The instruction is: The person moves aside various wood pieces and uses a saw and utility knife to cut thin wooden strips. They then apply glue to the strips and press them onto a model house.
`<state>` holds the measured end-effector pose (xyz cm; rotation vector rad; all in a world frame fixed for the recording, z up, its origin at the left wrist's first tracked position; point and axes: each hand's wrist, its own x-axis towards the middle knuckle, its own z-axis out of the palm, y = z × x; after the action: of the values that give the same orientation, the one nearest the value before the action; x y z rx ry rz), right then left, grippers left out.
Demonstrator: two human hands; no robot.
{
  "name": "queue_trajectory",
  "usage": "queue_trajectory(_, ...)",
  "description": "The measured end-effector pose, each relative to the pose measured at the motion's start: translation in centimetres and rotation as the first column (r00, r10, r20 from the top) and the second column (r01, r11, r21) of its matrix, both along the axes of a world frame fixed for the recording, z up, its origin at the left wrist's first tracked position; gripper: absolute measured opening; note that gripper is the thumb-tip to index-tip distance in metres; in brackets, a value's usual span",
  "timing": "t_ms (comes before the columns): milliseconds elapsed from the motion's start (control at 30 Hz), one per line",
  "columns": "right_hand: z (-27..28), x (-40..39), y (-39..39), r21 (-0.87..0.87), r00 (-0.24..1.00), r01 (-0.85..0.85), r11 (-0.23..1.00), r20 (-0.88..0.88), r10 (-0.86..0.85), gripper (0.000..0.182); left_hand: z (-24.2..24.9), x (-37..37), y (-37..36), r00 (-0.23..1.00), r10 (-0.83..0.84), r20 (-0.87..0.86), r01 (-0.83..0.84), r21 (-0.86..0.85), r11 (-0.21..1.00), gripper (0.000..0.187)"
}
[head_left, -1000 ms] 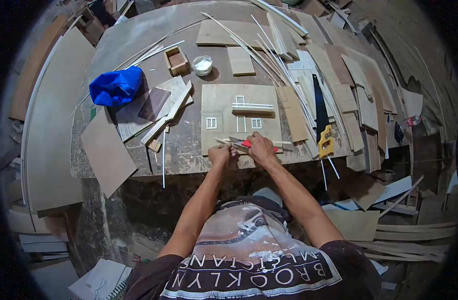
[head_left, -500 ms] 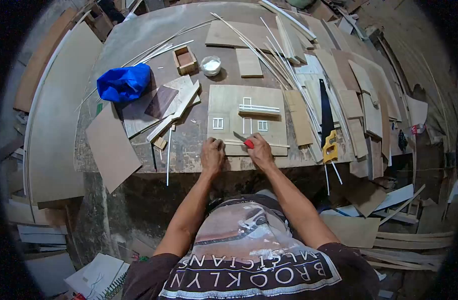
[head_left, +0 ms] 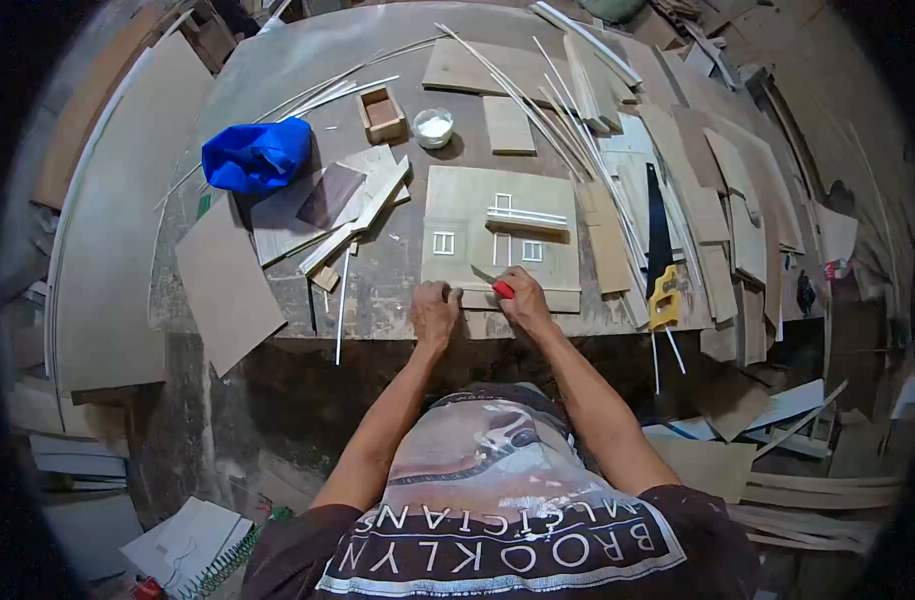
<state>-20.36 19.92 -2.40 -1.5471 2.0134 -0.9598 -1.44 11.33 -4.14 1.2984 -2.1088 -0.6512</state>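
Observation:
A square wooden panel [head_left: 453,210] lies at the table's front edge, with small white window frames [head_left: 444,243] and a door-like outline on it. Across its upper part rests a short wood block [head_left: 527,220] with white strips on top. Along the panel's lower edge runs a thin wood strip [head_left: 553,298]. My left hand [head_left: 437,312] is closed at the strip's left end; what its fingers pinch is too small to make out. In my right hand [head_left: 525,302] is a red-handled knife [head_left: 502,289], its blade pointing up and left over the panel.
A blue bag [head_left: 256,156], wooden box [head_left: 382,115] and bowl of white stuff [head_left: 434,128] stand further back. Wood scraps [head_left: 363,208] lie left. Long thin strips, boards and a yellow-handled saw [head_left: 664,296] are at the right.
The view has shifted slightly, moving the table items a little to the right. Both hands stay near the panel's lower edge, and the knife remains in my right hand.

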Motion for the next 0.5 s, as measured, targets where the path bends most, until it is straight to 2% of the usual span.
queue_trajectory(133,-0.3,0.2,0.3,-0.024,1.0,0.018,1.0,0.007,-0.018,0.022,-0.5,0.1,0.6,0.999,0.042,-0.02,-0.042,-0.048,0.998,0.018)
queue_trajectory(300,0.6,0.6,0.3,-0.004,0.998,0.044,0.999,-0.043,-0.044,0.023,-0.3,0.2,1.1,0.995,0.094,-0.04,-0.094,0.0,0.996,0.019)
queue_trajectory(500,0.6,0.6,0.5,0.016,0.999,0.04,0.999,0.007,-0.04,0.024,-0.6,0.0,1.3,0.993,0.114,-0.017,-0.114,-0.01,0.993,0.02)
